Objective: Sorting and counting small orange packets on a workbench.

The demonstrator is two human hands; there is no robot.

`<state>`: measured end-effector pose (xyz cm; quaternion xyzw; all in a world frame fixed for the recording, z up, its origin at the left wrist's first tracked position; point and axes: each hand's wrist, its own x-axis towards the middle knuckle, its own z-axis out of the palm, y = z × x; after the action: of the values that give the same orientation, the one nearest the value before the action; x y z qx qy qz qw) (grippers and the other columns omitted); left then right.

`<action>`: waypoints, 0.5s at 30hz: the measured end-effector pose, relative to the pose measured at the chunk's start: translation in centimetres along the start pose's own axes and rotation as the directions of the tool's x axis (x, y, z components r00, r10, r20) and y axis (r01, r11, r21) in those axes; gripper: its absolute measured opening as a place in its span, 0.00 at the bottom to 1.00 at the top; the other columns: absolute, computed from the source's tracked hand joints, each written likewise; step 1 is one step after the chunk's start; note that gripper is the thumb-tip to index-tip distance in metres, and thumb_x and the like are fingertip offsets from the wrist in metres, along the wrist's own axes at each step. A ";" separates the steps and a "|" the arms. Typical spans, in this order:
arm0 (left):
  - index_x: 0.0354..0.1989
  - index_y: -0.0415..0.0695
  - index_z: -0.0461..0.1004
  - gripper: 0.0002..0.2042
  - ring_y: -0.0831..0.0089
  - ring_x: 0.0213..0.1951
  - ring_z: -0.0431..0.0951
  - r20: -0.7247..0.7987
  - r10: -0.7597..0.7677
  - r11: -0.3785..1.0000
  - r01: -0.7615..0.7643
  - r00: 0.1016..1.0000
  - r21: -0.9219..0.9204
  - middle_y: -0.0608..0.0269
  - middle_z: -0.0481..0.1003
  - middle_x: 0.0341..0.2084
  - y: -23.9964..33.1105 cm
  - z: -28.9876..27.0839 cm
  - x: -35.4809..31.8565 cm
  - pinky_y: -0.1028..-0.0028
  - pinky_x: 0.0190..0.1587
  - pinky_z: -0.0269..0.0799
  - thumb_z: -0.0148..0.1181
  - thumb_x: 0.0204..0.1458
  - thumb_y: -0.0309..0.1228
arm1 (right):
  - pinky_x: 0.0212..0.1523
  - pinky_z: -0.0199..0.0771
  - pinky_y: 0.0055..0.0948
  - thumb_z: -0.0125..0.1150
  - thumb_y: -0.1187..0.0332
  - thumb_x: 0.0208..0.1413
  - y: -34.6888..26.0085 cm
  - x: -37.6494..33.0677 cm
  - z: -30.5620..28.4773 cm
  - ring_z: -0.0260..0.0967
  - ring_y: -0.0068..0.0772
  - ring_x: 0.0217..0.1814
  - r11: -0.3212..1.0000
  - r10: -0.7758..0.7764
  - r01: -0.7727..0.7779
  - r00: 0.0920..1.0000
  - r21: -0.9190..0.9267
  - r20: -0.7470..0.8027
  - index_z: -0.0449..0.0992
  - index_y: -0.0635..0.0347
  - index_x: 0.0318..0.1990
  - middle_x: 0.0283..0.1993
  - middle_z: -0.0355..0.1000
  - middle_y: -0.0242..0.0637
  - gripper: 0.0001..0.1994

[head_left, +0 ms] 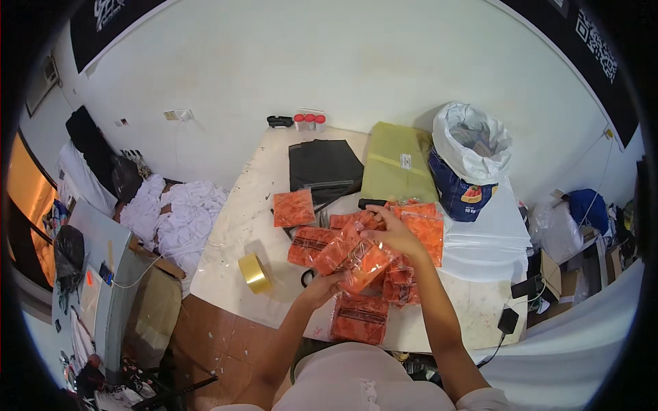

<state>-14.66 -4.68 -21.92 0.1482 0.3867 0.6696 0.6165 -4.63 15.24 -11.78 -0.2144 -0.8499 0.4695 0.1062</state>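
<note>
Over the front middle of the table, several flat orange-red packets in clear plastic lie in a loose heap. My left hand (322,289) is closed on the lower edge of a shiny clear-wrapped orange packet (368,268), raised a little above the heap. My right hand (397,235) reaches over from the right, its thumb and fingers curled at the upper part of the same packet. Under and beside them are another orange packet (358,319) at the near edge and one more packet (293,208) at the far left. The plastic's glare hides the exact contact of the fingers.
A roll of yellow tape (254,274) stands left of the heap. Behind it lie black folded bags (325,166) and a yellow-green package (399,164). A blue-and-white sack (466,164) stands at the back right. A black power adapter (508,320) sits at the right edge.
</note>
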 end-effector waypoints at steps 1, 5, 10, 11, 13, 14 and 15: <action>0.53 0.45 0.64 0.17 0.73 0.47 0.74 -0.031 -0.007 0.996 0.005 0.999 -0.088 0.64 0.71 0.47 0.5 0.6 0.1 0.72 0.46 0.73 0.54 0.55 0.29 | 0.51 0.64 0.27 0.66 0.58 0.47 0.3 -0.7 0.0 0.66 0.32 0.49 0.954 0.025 -0.010 0.999 0.298 -0.045 0.62 0.67 0.57 0.49 0.67 0.42 0.33; 0.53 0.46 0.64 0.17 0.70 0.50 0.72 -0.051 -0.056 0.962 0.040 0.997 -0.271 0.63 0.70 0.49 1.5 0.9 0.8 0.68 0.50 0.71 0.50 0.58 0.36 | 0.47 0.64 0.20 0.61 0.65 0.53 -1.4 -4.4 0.1 0.64 0.21 0.45 0.790 0.210 -0.159 0.978 0.593 -0.017 0.68 0.64 0.52 0.43 0.69 0.33 0.21; 0.53 0.44 0.64 0.18 0.65 0.50 0.71 -0.062 0.030 0.965 -0.045 0.998 -0.258 0.59 0.69 0.51 3.5 0.7 2.8 0.61 0.53 0.69 0.46 0.59 0.41 | 0.45 0.64 0.19 0.56 0.70 0.55 3.8 -7.3 1.0 0.65 0.17 0.43 0.828 0.311 -0.177 0.934 0.532 -0.174 0.69 0.65 0.50 0.41 0.71 0.27 0.16; 0.53 0.42 0.64 0.18 0.65 0.50 0.71 -0.062 0.093 0.968 -0.105 0.994 -0.227 0.58 0.68 0.51 3.9 0.2 2.9 0.62 0.53 0.69 0.45 0.60 0.41 | 0.45 0.64 0.19 0.56 0.70 0.55 3.6 -8.1 1.0 0.65 0.17 0.43 0.824 0.324 -0.183 0.929 0.536 -0.181 0.69 0.65 0.50 0.41 0.71 0.27 0.16; 0.52 0.41 0.64 0.18 0.66 0.50 0.71 -0.184 0.194 0.971 -0.215 0.964 -0.104 0.58 0.69 0.50 3.6 -2.5 3.6 0.63 0.52 0.69 0.45 0.60 0.40 | 0.49 0.65 0.22 0.53 0.71 0.57 2.9 -9.5 1.6 0.66 0.22 0.47 0.619 0.454 0.033 0.800 0.785 -0.392 0.66 0.65 0.52 0.45 0.71 0.32 0.16; 0.51 0.39 0.65 0.17 0.67 0.49 0.71 -0.290 0.312 0.948 -0.316 0.905 0.035 0.58 0.69 0.49 3.5 -3.1 3.8 0.64 0.51 0.69 0.45 0.60 0.38 | 0.49 0.65 0.22 0.53 0.71 0.57 2.8 -10.2 1.4 0.66 0.22 0.47 0.617 0.459 0.032 0.797 0.786 -0.393 0.66 0.65 0.52 0.45 0.71 0.32 0.16; 0.51 0.39 0.65 0.17 0.67 0.49 0.71 -0.291 0.307 0.950 -0.310 0.906 0.036 0.58 0.69 0.49 3.0 -3.6 3.7 0.64 0.51 0.69 0.45 0.60 0.38 | 0.52 0.65 0.25 0.52 0.71 0.57 2.7 -11.2 0.9 0.66 0.25 0.50 0.509 0.444 0.094 0.823 0.855 -0.355 0.65 0.65 0.53 0.47 0.70 0.35 0.17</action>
<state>-19.99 -2.28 -23.19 0.1033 0.4417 0.7751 0.4398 5.66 10.60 -14.36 -0.3458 -0.4199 0.7493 0.3776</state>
